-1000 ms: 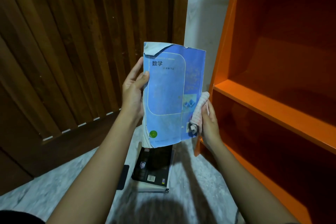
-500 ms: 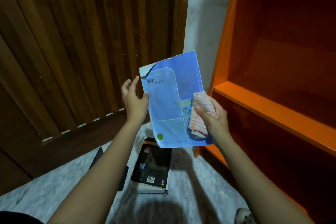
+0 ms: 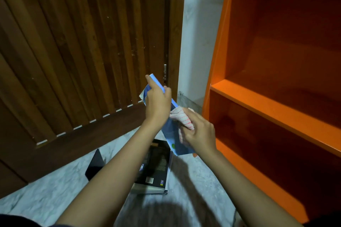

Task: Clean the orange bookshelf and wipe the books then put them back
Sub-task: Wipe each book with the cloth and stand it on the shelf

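Wiping step: my left grip [image 3: 157,103] clamps the blue book [image 3: 170,136] by its top edge, mid-air left of the orange bookshelf [image 3: 276,110]. My right grip [image 3: 200,134] pinches the cloth [image 3: 182,118] against its cover. Next up, I reckon, shelving it.

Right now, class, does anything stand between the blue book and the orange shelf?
Nothing visible does. The left hand grips the book, the right hand holds a cloth on it, left of the shelf; only air lies between.

Blue book [image 3: 171,137] cover mostly behind left hand [image 3: 157,103]; black book [image 3: 158,164] print unreadable; bookshelf [image 3: 276,112] cut off right.
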Motion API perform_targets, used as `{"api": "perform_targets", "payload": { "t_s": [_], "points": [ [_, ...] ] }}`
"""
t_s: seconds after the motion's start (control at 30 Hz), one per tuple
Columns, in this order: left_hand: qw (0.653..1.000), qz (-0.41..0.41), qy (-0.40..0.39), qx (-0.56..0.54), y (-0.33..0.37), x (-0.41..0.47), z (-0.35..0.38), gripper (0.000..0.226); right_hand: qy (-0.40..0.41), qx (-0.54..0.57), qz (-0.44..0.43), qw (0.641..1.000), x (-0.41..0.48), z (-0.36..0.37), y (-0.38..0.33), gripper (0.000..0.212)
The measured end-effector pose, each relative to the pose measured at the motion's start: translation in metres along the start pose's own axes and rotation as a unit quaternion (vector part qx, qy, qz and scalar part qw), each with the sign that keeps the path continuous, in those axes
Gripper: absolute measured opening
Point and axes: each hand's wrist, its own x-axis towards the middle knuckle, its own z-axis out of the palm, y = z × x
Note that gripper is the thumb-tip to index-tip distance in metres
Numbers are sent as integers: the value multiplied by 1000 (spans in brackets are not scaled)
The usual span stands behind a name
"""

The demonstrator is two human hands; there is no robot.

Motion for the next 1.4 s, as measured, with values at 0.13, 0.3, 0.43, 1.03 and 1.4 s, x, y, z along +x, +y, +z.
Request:
{"api": "perform_targets", "payload": {
  "t_s": [0.13, 0.3, 0.43, 1.03, 1.4],
  "points": [
    [994, -44, 43, -94, -8, 4, -10, 60, -84, -70, -60, 992, 8, 2, -8, 39],
    [963, 35, 59, -260, -15, 17, -38, 53, -106, 62, 60, 991, 28, 3, 5, 42],
    [940, 55, 29, -335, -10, 20, -48, 47, 33, 140, 138, 980, 46, 3, 8, 31],
    [891, 32, -24, -453, 16, 11, -42, 39, 80, 254, 58, 962, 75, 8, -25, 28],
    [886, 30, -4, -463, 15, 12, -33, 40, 136, 250, 58, 957, 55, 16, -3, 29]
  ]
}}
